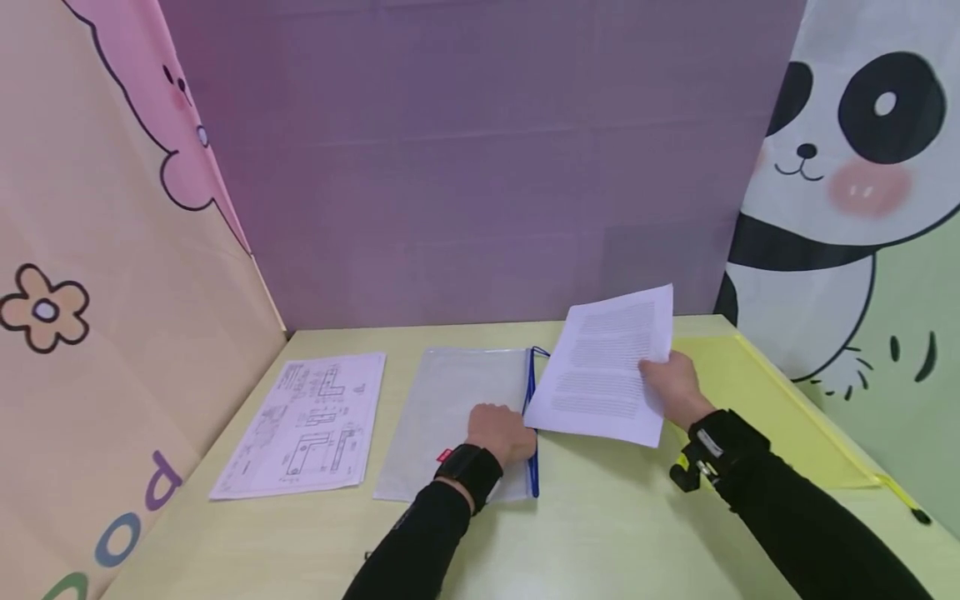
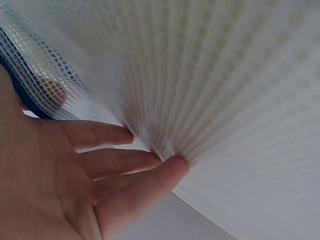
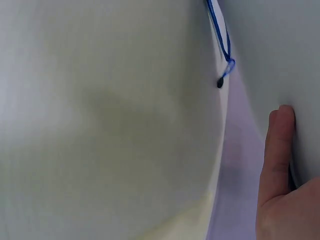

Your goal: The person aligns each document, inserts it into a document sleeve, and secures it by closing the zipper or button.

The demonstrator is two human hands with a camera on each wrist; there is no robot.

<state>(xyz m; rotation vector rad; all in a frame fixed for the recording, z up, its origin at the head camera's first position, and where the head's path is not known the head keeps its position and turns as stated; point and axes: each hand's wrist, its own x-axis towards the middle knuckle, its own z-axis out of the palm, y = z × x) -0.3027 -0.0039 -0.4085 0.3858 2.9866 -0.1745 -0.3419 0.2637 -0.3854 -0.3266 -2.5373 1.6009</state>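
Yellow worktop: left hand pinches the mesh pouch open mid-worktop; right hand grips printed sheets, whose corner might snag the zip edge.

A sheet of technical drawings lay flat on the left of the pale yellow counter, a yellow folder rested at its right edge, and cartoon panels and a purple wall stood behind.
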